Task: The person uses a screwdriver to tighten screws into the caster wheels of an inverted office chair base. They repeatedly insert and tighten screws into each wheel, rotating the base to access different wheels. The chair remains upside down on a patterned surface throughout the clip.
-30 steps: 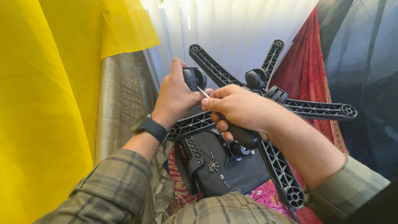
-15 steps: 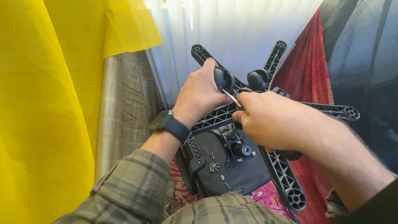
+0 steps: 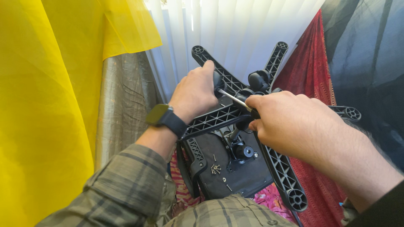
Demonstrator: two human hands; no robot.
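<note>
An upturned black office chair lies in front of me, its five-armed star base (image 3: 219, 120) pointing up. My left hand (image 3: 194, 93), with a dark wristwatch, grips a black caster wheel (image 3: 218, 80) at the end of one base arm. My right hand (image 3: 290, 122) is closed round a screwdriver (image 3: 235, 100), whose metal shaft points left at the caster under my left hand. The tip is hidden between wheel and fingers. Below the hands is the chair seat's black underside (image 3: 227, 168) with its mechanism and a few loose screws (image 3: 215, 169).
Yellow sheeting (image 3: 46, 105) hangs at the left, with a grey-brown tarp (image 3: 122, 105) beside it. White vertical blinds (image 3: 219, 29) stand behind the chair. Red patterned cloth (image 3: 311, 84) and dark fabric (image 3: 366, 63) fill the right. Another caster (image 3: 257, 80) sits near the base hub.
My view and both hands have shifted slightly. My right hand has moved up and left over the base, bringing the screwdriver closer to the caster that my left hand keeps gripping.
</note>
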